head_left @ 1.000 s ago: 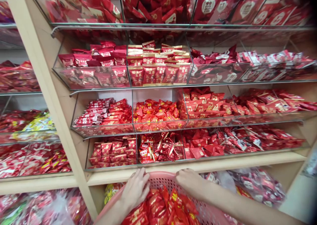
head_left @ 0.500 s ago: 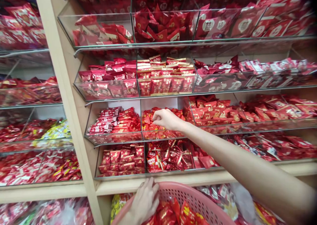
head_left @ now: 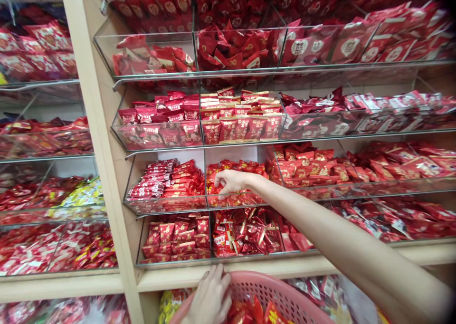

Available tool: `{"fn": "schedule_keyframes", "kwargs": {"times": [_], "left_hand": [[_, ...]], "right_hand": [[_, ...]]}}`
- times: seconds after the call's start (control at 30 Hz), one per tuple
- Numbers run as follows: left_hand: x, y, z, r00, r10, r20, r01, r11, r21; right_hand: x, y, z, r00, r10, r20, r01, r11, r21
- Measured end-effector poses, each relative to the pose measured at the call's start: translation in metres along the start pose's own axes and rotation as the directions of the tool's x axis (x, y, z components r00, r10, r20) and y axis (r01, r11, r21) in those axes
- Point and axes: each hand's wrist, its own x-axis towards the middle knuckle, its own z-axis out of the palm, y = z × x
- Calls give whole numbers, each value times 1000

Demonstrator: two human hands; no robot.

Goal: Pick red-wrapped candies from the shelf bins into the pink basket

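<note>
In the head view my right hand (head_left: pixel 230 182) reaches into the second bin from the left on the third visible shelf. Its index finger and thumb are apart over small red packets with yellow marks (head_left: pixel 226 200), and nothing shows between them. My left hand (head_left: pixel 211 295) is bent over the left rim of a pink plastic basket (head_left: pixel 270 286), gripping it just below the wooden ledge. Red packets with yellow print (head_left: pixel 274 313) lie inside the basket, partly cut off by the bottom of the picture.
Clear-fronted bins hold red packets: tall ones (head_left: pixel 233 53) above, gold-edged ones (head_left: pixel 242 124) in the middle, dark red square ones (head_left: pixel 181 231) low down. A wooden upright (head_left: pixel 98 138) divides the shelves. The wooden ledge (head_left: pixel 249 266) runs just behind the basket. Yellow packets (head_left: pixel 171 302) show beneath it.
My right hand has dipped lower into the bin, and its curled fingers have spread. My left hand keeps its place on the basket. The whole view has tilted up slightly.
</note>
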Motion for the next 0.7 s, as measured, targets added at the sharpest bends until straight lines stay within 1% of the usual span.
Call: {"fn": "schedule_keyframes", "kwargs": {"times": [0.13,0.3,0.4,0.57,0.7], "left_hand": [[1,0,-3,999,38,-36,-36,998,46],[-1,-3,2,993,75,-88,-66,993,93],[0,-4,2,993,78,-85,-70,993,91],[2,-1,-3,999,31,-15,-30,999,23],[0,-2,0,999,34,-43,-33,999,20]], "right_hand": [[-5,2,5,993,-80,-89,83,996,28],[-11,7,10,979,-157,-128,172,978,119],[-12,9,13,972,-162,-169,189,969,157],[-13,9,16,959,-150,-239,191,968,160],[-13,7,16,955,-135,-263,183,969,164]]}}
